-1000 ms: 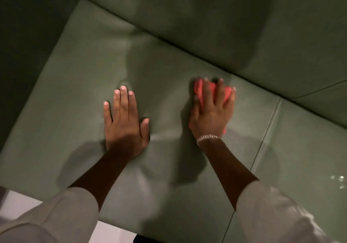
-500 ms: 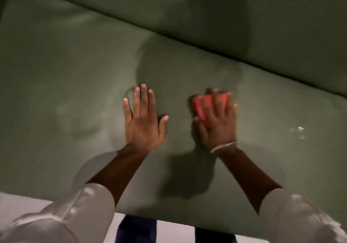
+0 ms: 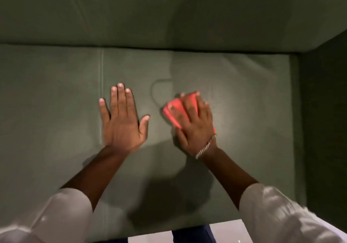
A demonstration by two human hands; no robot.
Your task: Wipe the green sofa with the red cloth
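My white sleeves (image 3: pixel 62 218) fill the near corners at 7 and 5 o'clock, with a strip of pale floor (image 3: pixel 225 229) at 6. My left hand (image 3: pixel 123 122) lies flat on the sofa (image 3: pixel 56 111) seat just left of centre, fingers spread wide and pointing to 12, holding nothing. My right hand (image 3: pixel 195 126) is just right of centre, pressed palm-down on the folded cloth (image 3: pixel 174 113), fingers splayed over it; the cloth's edge pokes out toward 10 o'clock. A bracelet (image 3: pixel 205 147) rings that wrist. A seam (image 3: pixel 102 69) runs past my left hand toward 12. Beyond both hands rises the backrest (image 3: pixel 169 11), and the armrest (image 3: pixel 323 111) stands at 3.
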